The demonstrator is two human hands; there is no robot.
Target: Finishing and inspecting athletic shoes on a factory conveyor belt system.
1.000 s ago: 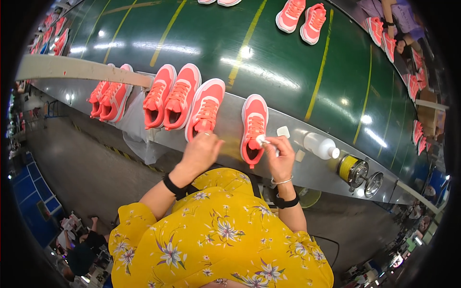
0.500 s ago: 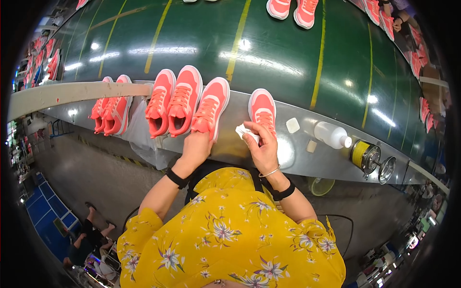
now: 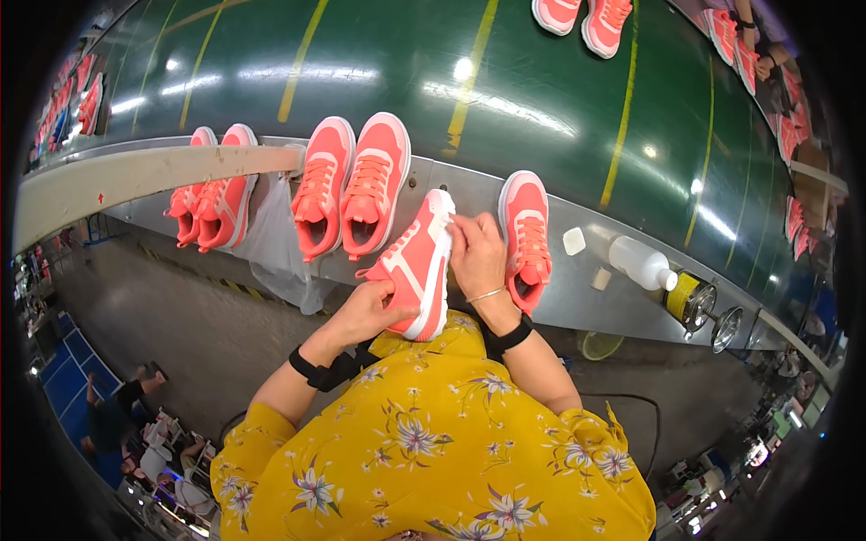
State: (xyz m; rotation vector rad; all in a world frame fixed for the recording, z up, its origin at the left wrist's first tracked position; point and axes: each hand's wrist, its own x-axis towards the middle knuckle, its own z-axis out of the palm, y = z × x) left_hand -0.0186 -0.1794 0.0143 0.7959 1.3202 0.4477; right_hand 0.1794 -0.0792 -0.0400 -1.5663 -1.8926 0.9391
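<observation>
My left hand grips the heel end of a coral sneaker, tilted on its side so that its white sole faces right. At the toe of that shoe, my right hand is closed, pressing a crumpled white cloth against the upper; its fingers partly hide the cloth. Just right of my right hand stands a single coral sneaker, toe pointing away. A pair of coral sneakers rests to the left of the held shoe, on the metal ledge.
On the metal ledge to the right are a white square pad, a small beige block, a white plastic bottle and a yellow-labelled can. A pale bar crosses at left above a plastic bag. Beyond lies a green conveyor belt.
My left hand has lifted the sneaker off the ledge, drawn it nearer and turned it sideways. My right hand has moved left from the single sneaker, bringing the cloth to the held shoe's toe.
</observation>
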